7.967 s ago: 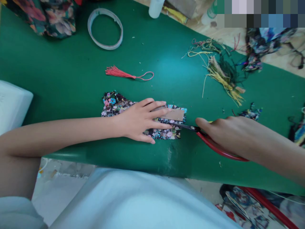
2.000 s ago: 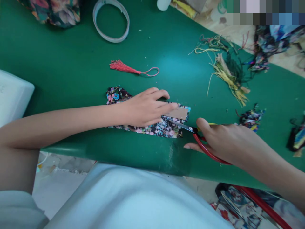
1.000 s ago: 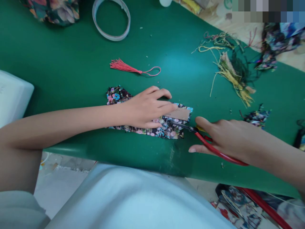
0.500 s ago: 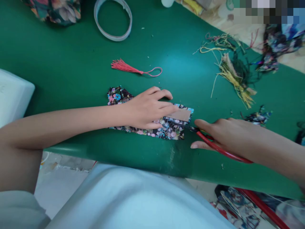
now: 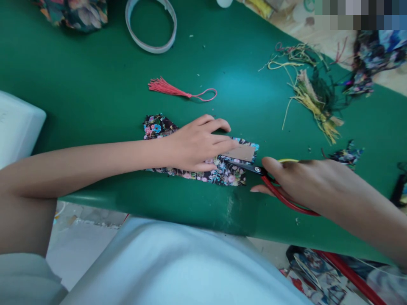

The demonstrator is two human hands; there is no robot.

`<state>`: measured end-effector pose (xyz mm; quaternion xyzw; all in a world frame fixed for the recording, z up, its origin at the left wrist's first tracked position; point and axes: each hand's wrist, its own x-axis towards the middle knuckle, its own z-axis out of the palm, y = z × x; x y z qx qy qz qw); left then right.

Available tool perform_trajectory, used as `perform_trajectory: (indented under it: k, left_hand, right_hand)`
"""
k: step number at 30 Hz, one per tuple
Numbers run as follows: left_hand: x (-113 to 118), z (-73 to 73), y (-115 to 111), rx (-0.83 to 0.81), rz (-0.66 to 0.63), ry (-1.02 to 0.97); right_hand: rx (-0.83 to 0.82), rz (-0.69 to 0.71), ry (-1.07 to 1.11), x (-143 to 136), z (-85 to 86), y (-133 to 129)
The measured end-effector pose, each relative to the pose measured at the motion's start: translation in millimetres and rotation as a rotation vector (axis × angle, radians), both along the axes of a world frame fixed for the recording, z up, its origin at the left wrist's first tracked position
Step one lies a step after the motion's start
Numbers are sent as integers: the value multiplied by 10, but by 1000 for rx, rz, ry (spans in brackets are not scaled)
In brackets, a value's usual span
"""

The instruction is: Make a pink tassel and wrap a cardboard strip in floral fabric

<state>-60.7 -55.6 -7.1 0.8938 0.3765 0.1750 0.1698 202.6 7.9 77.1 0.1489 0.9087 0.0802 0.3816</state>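
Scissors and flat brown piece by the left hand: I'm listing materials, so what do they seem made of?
Scissors: blades look like metal, likely steel, by their grey sheen; red handles seem smooth plastic or coated metal, by their soft gloss. Brown piece: probably matte cardboard, by its even tan and straight edges.

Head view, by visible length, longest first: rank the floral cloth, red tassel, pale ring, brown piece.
1. Floral cloth
2. Red tassel
3. Pale ring, cut off at top
4. Brown piece, visible part; left hand may hide more
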Motion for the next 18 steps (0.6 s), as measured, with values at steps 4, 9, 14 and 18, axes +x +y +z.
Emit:
perform_trajectory:
  k: [4,9,14,18]
  left_hand:
    - [-1,-2,-3,-11,5,-7]
    - [-2,10,-1,-27,5,-8]
    - [-1,6,-2,-25,7,-9]
    - [-1,1,-4,-22,5,-12]
  right_hand:
    - [-12,-55,-29,-30,33,-29]
    - [-94,-151,-162,-53,-34,-21]
    - [-233,-265,-238,-76,-40,26]
    - [-417,-389,-241,-80,-29,123]
